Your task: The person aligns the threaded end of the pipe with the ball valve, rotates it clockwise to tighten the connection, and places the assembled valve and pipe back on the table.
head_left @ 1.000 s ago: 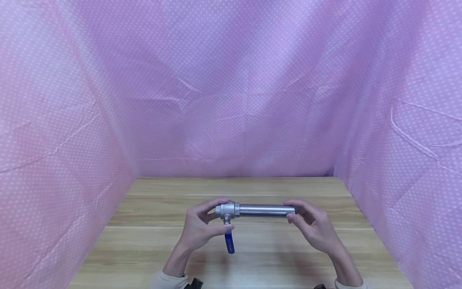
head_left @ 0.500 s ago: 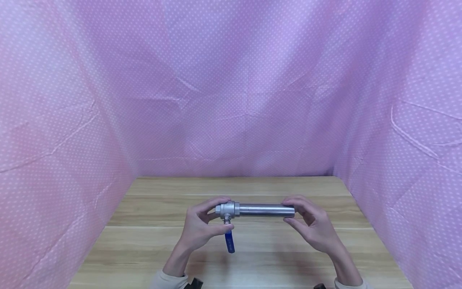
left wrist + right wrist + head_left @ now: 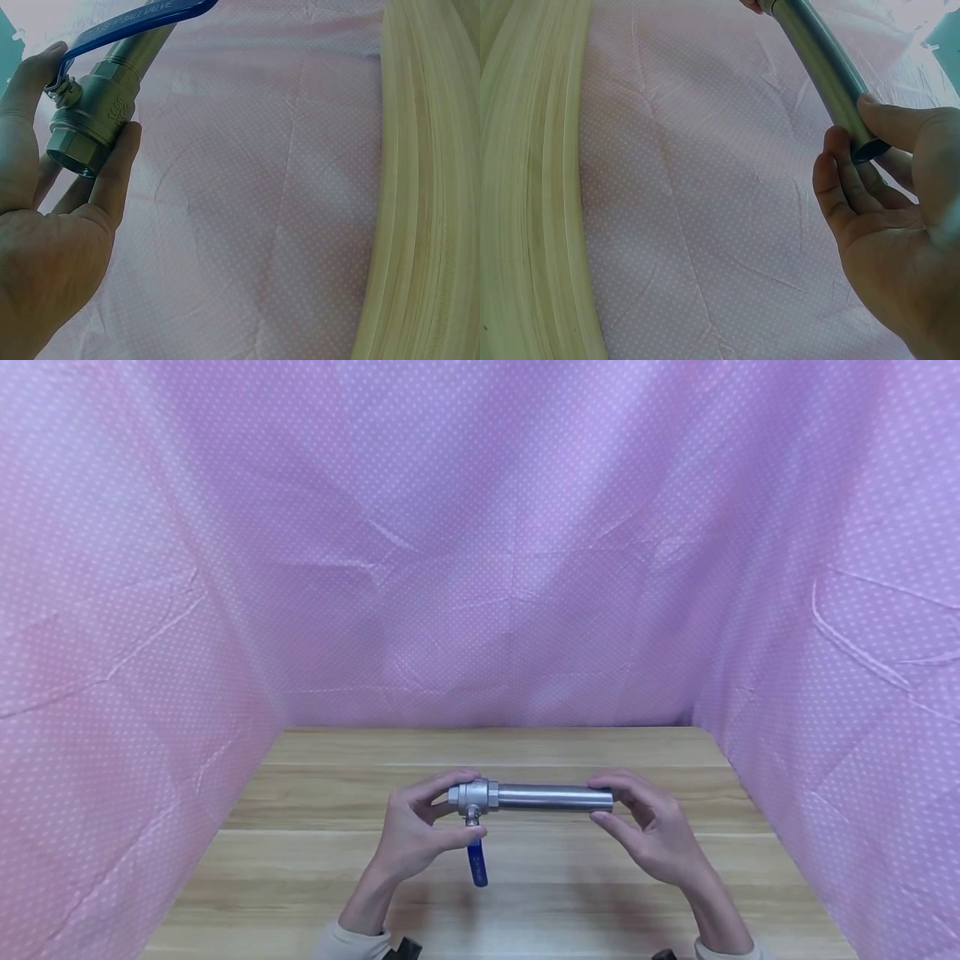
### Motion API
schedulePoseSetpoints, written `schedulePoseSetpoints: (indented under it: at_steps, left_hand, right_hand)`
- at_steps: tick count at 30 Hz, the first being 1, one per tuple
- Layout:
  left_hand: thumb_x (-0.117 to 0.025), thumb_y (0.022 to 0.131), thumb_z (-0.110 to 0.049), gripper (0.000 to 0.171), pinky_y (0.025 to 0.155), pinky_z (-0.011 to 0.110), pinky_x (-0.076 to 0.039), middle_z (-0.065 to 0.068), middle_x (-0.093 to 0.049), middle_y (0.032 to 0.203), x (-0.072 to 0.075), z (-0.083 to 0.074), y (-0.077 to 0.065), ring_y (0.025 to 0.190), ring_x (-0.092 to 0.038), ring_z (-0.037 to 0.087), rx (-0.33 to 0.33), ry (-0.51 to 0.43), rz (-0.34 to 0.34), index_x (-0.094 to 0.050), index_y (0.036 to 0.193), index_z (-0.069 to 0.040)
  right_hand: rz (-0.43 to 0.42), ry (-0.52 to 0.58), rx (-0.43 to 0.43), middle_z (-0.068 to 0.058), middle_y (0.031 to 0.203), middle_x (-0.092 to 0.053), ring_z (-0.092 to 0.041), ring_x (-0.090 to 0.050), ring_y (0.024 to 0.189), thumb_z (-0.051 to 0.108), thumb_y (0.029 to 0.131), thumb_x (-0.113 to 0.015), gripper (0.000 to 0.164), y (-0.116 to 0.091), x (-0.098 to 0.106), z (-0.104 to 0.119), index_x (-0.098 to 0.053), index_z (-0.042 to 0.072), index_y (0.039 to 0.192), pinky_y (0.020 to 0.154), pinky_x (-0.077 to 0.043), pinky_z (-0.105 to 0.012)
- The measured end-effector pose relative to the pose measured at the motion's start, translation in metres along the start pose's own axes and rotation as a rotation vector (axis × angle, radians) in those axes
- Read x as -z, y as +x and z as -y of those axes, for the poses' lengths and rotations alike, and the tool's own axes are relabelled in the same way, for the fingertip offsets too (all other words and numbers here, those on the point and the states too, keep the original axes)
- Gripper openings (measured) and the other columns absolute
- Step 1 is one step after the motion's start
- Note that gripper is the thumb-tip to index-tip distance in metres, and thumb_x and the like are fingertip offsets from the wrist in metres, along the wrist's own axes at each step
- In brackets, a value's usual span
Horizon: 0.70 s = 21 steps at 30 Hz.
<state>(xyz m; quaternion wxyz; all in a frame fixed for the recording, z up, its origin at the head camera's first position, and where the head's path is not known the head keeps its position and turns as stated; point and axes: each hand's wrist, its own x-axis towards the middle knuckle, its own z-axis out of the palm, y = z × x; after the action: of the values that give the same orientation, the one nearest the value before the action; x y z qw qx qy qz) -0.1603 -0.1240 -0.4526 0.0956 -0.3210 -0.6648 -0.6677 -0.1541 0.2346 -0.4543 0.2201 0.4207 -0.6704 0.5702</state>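
Note:
A steel ball valve (image 3: 473,795) with a blue lever handle (image 3: 477,863) is joined end to end with a smooth metal pipe (image 3: 555,797), held level above the table. My left hand (image 3: 413,833) grips the valve, fingers behind its body and thumb at the base of the lever. In the left wrist view the open hexagonal end of the valve (image 3: 77,150) faces my palm. My right hand (image 3: 654,832) pinches the pipe's free end between thumb and fingers. The right wrist view shows the pipe's hollow mouth (image 3: 869,150) close to the palm.
Below lies a light wood-grain table (image 3: 525,902). Pink dotted cloth (image 3: 480,568) hangs at the back and along both sides. Dark camera parts (image 3: 406,948) show near the wrists at the lower edge of the head view.
My right thumb has slid from the pipe's front face to its lower edge, and the right fingers have shifted slightly. The left hand and the valve stay in place.

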Motion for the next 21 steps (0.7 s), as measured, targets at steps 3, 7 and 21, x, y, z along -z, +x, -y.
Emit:
schedulePoseSetpoints:
  at_steps: [3, 7, 21]
  left_hand:
    - [-0.096, 0.078, 0.012, 0.067, 0.109, 0.044, -0.071, 0.026, -0.077, 0.139, -0.0002, 0.0001, -0.0001, 0.124, -0.076, 0.011, -0.002, 0.000, 0.000, -0.074, 0.140, 0.000]
    - [-0.096, 0.078, 0.012, 0.067, 0.109, 0.044, -0.071, 0.026, -0.077, 0.139, -0.0004, 0.0000, 0.0000, 0.124, -0.077, 0.011, 0.000, 0.002, -0.001, -0.074, 0.140, 0.000]
    - [-0.096, 0.078, 0.011, 0.066, 0.108, 0.043, -0.072, 0.026, -0.076, 0.140, 0.0003, -0.0004, -0.0003, 0.125, -0.076, 0.011, 0.006, 0.010, -0.005, -0.074, 0.140, 0.000]
  right_hand:
    - [-0.002, -0.021, -0.029, -0.008, 0.132, -0.077, -0.006, -0.074, 0.115, -0.035, 0.081, -0.073, 0.055, -0.0015, 0.0004, 0.0008, -0.068, -0.015, 0.132, 0.100, -0.066, -0.014]
    - [0.006, -0.066, -0.110, 0.000, 0.125, -0.079, -0.005, -0.075, 0.106, -0.029, 0.088, -0.073, 0.047, -0.0035, 0.0025, 0.0024, -0.070, -0.011, 0.132, 0.089, -0.068, -0.015]
    - [0.021, 0.031, -0.032, -0.014, 0.130, -0.074, -0.009, -0.075, 0.107, -0.038, 0.078, -0.072, 0.060, 0.0014, 0.0005, 0.0002, -0.064, -0.019, 0.135, 0.084, -0.068, -0.017]
